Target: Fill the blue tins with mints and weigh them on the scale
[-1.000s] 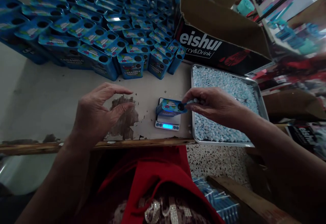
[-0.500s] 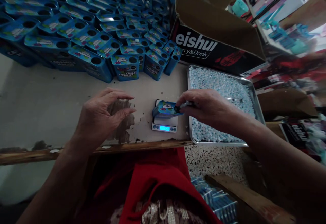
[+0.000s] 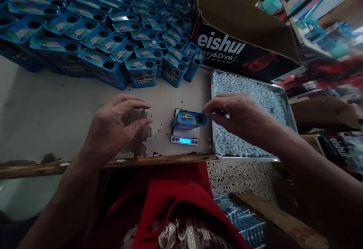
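Observation:
A blue tin (image 3: 185,119) with a round hole in its top stands on a small scale (image 3: 178,133) whose display glows blue. Close to the tin's right end is my right hand (image 3: 235,109), over the left part of a metal tray (image 3: 214,128) of pale blue and white candies (image 3: 241,143). Its fingers are bent together, and something small and pale shows between them, too small to name. My left hand (image 3: 119,124) hovers over the table left of the scale, thumb and fingers apart, holding nothing.
Many blue tins (image 3: 141,73) stand packed along the back left of the table (image 3: 85,101). A black cardboard box (image 3: 221,48) with open flaps sits behind the tray. The table's wooden front edge (image 3: 159,158) runs before me.
My right hand has drawn back slightly right from the tin's hole, which now shows uncovered. The candies that were in its fingers at the hole are mostly gone. My left hand has hardly moved.

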The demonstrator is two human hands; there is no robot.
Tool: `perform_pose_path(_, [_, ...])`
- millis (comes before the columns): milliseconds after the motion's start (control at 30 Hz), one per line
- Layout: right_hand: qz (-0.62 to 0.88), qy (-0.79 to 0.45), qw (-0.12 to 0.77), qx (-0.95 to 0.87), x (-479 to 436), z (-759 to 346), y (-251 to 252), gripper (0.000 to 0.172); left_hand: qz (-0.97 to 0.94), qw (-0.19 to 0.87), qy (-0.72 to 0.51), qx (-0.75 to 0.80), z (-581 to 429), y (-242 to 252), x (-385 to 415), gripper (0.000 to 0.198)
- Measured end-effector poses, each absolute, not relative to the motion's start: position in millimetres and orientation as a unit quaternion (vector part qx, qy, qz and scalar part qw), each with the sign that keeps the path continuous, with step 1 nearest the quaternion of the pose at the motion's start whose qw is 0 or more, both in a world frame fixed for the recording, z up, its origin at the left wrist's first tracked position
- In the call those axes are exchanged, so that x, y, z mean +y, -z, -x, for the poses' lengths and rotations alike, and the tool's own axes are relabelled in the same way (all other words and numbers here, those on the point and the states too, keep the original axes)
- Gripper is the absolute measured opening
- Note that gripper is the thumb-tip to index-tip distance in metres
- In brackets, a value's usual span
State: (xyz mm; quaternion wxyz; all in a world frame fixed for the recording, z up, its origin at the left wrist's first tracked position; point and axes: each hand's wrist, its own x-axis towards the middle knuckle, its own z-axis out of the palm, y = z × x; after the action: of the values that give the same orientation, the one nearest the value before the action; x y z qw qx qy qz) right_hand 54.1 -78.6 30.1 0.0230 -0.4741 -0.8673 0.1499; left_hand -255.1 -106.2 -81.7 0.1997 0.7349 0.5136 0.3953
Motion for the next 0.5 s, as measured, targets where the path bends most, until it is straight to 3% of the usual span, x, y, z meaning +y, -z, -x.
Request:
perform_pose_path(167, [0.554,-0.099,-0.099,-0.821,-80,-110,-8,0.017,-0.742,0.203,-0.38,0.513,253,77,-110,0.027])
perform_pose_path(267, [0.597,-0.064,-0.171,-0.781,-87,-143,23,0.044,-0.751,0.206,-0.372,0.506,247,71,-113,0.025])
perform_pose_path(333, [0.611,-0.056,-0.174,-0.77,-91,-156,41,0.051,-0.757,0.207,-0.366,0.501,242,67,-116,0.025])
perform_pose_path(500, [0.621,-0.085,-0.145,-0.766,-92,-170,51,0.025,-0.772,0.2,-0.355,0.488,231,57,-122,0.026])
